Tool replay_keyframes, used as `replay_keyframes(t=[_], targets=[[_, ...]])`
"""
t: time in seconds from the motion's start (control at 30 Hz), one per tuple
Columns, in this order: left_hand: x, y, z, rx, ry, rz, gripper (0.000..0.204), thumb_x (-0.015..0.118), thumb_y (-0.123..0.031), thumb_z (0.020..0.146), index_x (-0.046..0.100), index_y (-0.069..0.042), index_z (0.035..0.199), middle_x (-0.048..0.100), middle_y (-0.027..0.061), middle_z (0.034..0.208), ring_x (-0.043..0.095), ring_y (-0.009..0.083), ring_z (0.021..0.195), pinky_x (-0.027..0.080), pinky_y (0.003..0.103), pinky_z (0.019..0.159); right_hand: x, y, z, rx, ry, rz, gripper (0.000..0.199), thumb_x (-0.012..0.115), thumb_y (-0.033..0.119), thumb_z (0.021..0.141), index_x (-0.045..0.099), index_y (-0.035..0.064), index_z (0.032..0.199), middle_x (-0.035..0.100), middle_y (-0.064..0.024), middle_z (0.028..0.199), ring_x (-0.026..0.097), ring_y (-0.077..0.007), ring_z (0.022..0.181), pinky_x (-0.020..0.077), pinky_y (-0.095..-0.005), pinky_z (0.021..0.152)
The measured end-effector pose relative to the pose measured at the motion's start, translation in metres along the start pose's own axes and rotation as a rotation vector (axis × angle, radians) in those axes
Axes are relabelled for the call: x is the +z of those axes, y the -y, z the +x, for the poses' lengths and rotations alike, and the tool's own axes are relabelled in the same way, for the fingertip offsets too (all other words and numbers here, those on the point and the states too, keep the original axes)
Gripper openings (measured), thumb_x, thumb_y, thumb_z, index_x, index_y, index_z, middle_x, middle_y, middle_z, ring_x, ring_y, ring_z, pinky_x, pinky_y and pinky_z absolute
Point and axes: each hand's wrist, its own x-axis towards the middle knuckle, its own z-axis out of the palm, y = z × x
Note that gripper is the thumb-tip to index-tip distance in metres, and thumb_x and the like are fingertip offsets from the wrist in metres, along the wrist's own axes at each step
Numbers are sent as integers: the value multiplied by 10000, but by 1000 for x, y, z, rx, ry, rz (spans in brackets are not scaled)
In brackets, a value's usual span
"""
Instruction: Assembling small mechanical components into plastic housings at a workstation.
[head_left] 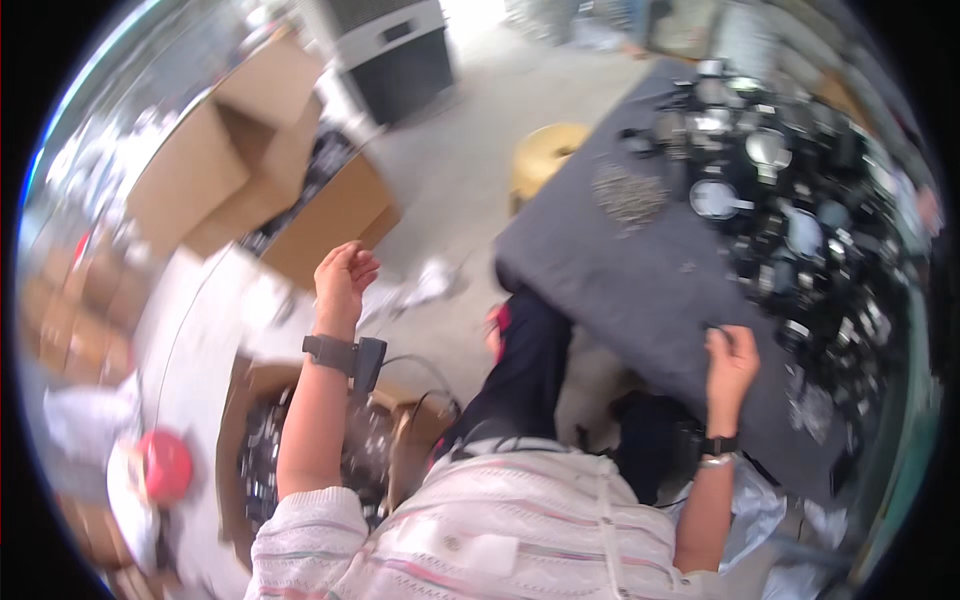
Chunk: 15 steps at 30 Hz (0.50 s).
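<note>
My left hand [345,285] is raised above the floor beside a cardboard box, its fingers curled in and nothing visible in them. A dark band with a black box-shaped device [367,364] is strapped at that wrist. Over the near right part of a grey cloth-covered table [590,255], my right hand [735,370] has its fingers pinched together. A small dark piece [711,327] shows at the fingertips; blur hides its kind. Beyond that hand lies a large heap of black and silver round-headed parts [800,220]. Farther off on the cloth is a pile of small metal pieces [630,196].
An open cardboard box [330,225] with dark parts inside stands at the far left. Close by my left forearm is another carton [232,450] holding black and silver parts. A yellow round stool [540,165] stands beyond the table. A red round object [165,467] is at the left.
</note>
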Motion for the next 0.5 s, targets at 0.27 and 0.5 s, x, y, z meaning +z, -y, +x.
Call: replay_keyframes(t=[0.27,0.5], targets=[[-296,113,-137,-170,-874,39,174,550,-209,873,558,-86,751,535,40,574,566,203,493,439,310,434,-7,-39,14,-37,67,-115,123,642,85,892,597,-14,950,562,2,818,522,-64,717,435,-191,668],[-320,237,-149,-711,-644,133,346,597,-208,841,570,-128,1177,609,126,993,618,325,805,529,462,591,-8,-41,10,-43,113,-235,132,633,90,903,594,-24,957,563,-2,839,523,-65,757,442,-201,696]])
